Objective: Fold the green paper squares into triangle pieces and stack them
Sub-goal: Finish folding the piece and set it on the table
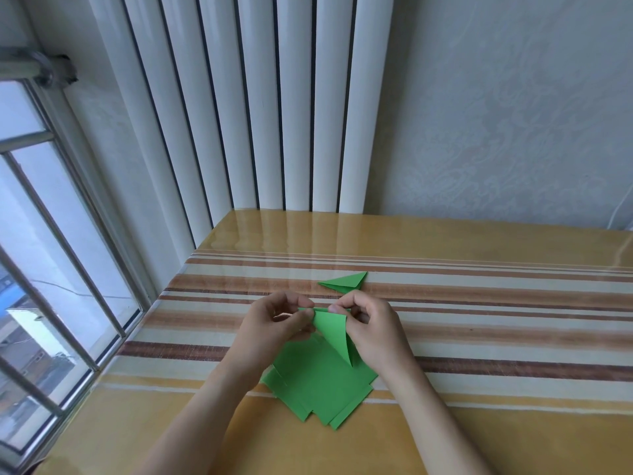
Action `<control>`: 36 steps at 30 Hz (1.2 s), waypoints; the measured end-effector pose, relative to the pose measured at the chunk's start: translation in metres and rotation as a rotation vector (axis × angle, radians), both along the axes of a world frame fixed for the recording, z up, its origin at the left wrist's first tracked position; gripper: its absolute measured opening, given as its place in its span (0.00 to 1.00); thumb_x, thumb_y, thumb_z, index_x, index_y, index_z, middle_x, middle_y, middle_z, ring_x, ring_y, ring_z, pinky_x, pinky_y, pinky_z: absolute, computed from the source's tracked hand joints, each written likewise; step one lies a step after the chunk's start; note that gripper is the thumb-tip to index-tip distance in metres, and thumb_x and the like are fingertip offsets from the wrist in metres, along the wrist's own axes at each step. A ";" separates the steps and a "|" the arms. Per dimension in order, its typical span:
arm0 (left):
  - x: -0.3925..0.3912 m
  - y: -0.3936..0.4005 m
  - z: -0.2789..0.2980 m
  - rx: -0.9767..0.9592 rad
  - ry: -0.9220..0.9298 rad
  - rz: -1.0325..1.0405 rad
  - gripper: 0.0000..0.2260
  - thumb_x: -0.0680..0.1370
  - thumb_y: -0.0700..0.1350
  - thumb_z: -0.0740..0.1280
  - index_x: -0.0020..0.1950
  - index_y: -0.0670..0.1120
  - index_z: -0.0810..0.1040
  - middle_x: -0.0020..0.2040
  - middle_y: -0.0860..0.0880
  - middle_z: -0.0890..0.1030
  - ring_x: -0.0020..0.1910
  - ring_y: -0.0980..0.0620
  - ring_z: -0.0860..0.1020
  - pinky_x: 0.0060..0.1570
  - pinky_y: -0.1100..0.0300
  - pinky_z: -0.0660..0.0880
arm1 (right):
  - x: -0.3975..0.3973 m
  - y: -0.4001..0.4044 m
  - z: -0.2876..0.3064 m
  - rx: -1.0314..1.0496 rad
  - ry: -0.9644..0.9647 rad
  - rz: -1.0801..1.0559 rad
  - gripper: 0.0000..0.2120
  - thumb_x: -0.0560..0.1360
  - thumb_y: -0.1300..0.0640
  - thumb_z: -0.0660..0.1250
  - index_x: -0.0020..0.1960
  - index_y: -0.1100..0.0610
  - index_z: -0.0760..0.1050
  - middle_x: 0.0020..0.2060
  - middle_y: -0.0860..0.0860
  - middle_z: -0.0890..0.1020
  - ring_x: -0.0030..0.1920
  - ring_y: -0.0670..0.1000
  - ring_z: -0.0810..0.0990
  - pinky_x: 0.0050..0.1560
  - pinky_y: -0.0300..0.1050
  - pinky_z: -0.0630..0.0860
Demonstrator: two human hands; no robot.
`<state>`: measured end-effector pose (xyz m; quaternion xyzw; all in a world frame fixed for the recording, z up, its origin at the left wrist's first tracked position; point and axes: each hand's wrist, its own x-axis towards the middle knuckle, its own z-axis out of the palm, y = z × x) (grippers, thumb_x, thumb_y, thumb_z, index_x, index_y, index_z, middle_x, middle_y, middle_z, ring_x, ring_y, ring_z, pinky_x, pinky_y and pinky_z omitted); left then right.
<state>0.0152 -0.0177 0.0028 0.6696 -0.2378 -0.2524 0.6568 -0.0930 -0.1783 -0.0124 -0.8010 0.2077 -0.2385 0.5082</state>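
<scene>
Looking through the head view: left hand (274,320) and right hand (368,323) raised just above the striped table (513,303), both pinching the top edge of a half-folded green piece (330,332), thumb and curled fingertips closed on it from either side, the two pinches close together. Hanging from those pinches, a narrow triangular flap, tapering to a point toward 6 o'clock. Directly beneath, toward 6 o'clock from the hands, a loose, fanned pile of green squares (318,389) lying flat, edges offset rather than aligned. Toward 12 o'clock from the right hand, well apart from the pile, one finished triangle piece (346,282) resting on the table, slightly sprung open along its fold. Judging by the drooping flap and the sprung fold: thin, light, springy paper, holding a crease only when pressed firmly, easily bent or dog-eared at the fine tip. Best taken at the thick folded edge or near a blunt corner, not at the point; glossy table covering probably slippery, so sheets likely to slide unless pinned with a fingertip while creasing. Behind the table at 12 o'clock, a white radiator (257,104); at 9 o'clock, a window (51,252).
</scene>
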 end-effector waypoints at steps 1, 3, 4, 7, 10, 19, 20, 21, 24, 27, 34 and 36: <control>0.001 0.000 -0.001 -0.002 -0.028 0.001 0.04 0.78 0.35 0.73 0.52 0.38 0.83 0.43 0.42 0.85 0.41 0.48 0.85 0.46 0.58 0.84 | 0.000 0.000 0.000 -0.001 0.007 0.004 0.08 0.80 0.55 0.73 0.44 0.45 0.83 0.40 0.46 0.85 0.43 0.52 0.82 0.47 0.57 0.81; 0.002 0.000 -0.002 -0.014 -0.058 0.016 0.05 0.75 0.36 0.75 0.50 0.37 0.84 0.41 0.42 0.85 0.40 0.48 0.85 0.44 0.59 0.83 | 0.000 0.000 0.000 0.005 0.019 0.012 0.08 0.80 0.55 0.73 0.44 0.45 0.83 0.40 0.46 0.85 0.44 0.53 0.82 0.47 0.58 0.80; 0.002 0.000 -0.002 -0.021 -0.065 0.028 0.07 0.74 0.38 0.76 0.49 0.37 0.84 0.40 0.41 0.86 0.39 0.48 0.85 0.44 0.59 0.83 | -0.001 0.000 0.002 0.010 0.023 0.015 0.08 0.80 0.55 0.72 0.44 0.45 0.84 0.41 0.46 0.85 0.45 0.51 0.83 0.48 0.57 0.81; 0.003 0.001 -0.002 -0.027 -0.095 0.059 0.11 0.70 0.42 0.77 0.48 0.37 0.84 0.40 0.40 0.86 0.38 0.47 0.85 0.43 0.59 0.84 | -0.003 0.003 0.007 0.010 0.017 0.019 0.08 0.82 0.52 0.69 0.46 0.45 0.85 0.44 0.45 0.87 0.48 0.47 0.84 0.54 0.54 0.81; 0.002 0.000 -0.002 -0.035 -0.114 0.077 0.12 0.69 0.43 0.77 0.47 0.37 0.85 0.40 0.40 0.87 0.38 0.47 0.85 0.43 0.59 0.84 | -0.004 0.005 0.010 0.068 0.014 0.021 0.18 0.84 0.38 0.60 0.48 0.44 0.85 0.46 0.57 0.86 0.50 0.57 0.84 0.58 0.58 0.79; 0.000 0.000 -0.001 -0.028 -0.126 0.078 0.12 0.69 0.45 0.78 0.48 0.40 0.85 0.39 0.42 0.87 0.39 0.45 0.86 0.44 0.57 0.84 | -0.004 0.006 0.007 0.067 0.043 0.036 0.07 0.75 0.46 0.77 0.48 0.47 0.82 0.41 0.45 0.86 0.43 0.43 0.84 0.44 0.40 0.79; 0.000 0.000 -0.001 -0.021 -0.134 0.059 0.13 0.69 0.45 0.78 0.49 0.40 0.85 0.40 0.43 0.87 0.40 0.46 0.86 0.45 0.58 0.84 | -0.004 0.005 0.007 0.059 0.040 0.025 0.06 0.76 0.48 0.77 0.48 0.47 0.82 0.40 0.45 0.86 0.42 0.43 0.84 0.44 0.39 0.78; -0.001 0.000 -0.001 -0.010 -0.150 0.035 0.13 0.69 0.45 0.78 0.51 0.41 0.84 0.39 0.45 0.87 0.41 0.47 0.86 0.46 0.59 0.84 | -0.003 0.004 0.007 0.059 0.039 0.016 0.05 0.76 0.48 0.77 0.48 0.48 0.83 0.39 0.45 0.86 0.42 0.43 0.84 0.44 0.39 0.77; -0.002 0.000 0.000 -0.003 -0.170 -0.025 0.14 0.71 0.43 0.78 0.55 0.42 0.84 0.38 0.46 0.86 0.41 0.49 0.86 0.46 0.59 0.83 | -0.004 0.003 0.005 0.059 0.029 0.016 0.07 0.77 0.47 0.76 0.49 0.49 0.84 0.38 0.47 0.86 0.40 0.50 0.83 0.42 0.43 0.76; -0.001 0.000 -0.001 -0.036 -0.101 -0.016 0.13 0.72 0.42 0.76 0.54 0.40 0.84 0.41 0.41 0.87 0.41 0.47 0.86 0.46 0.59 0.83 | -0.005 0.005 0.006 0.040 0.020 0.022 0.07 0.77 0.46 0.75 0.50 0.49 0.84 0.39 0.49 0.86 0.43 0.57 0.83 0.40 0.45 0.74; -0.003 0.000 0.001 -0.045 -0.026 -0.021 0.10 0.72 0.43 0.76 0.50 0.38 0.86 0.43 0.38 0.87 0.42 0.45 0.86 0.46 0.59 0.84 | -0.003 0.008 0.005 0.089 0.051 0.092 0.17 0.71 0.36 0.78 0.51 0.46 0.82 0.41 0.49 0.87 0.44 0.52 0.85 0.46 0.53 0.81; -0.001 0.000 0.000 -0.061 0.012 -0.023 0.11 0.72 0.42 0.76 0.51 0.37 0.86 0.44 0.36 0.87 0.43 0.43 0.86 0.48 0.58 0.84 | -0.004 0.007 0.006 0.105 0.040 0.103 0.08 0.75 0.48 0.78 0.50 0.49 0.82 0.40 0.50 0.87 0.42 0.53 0.87 0.44 0.54 0.82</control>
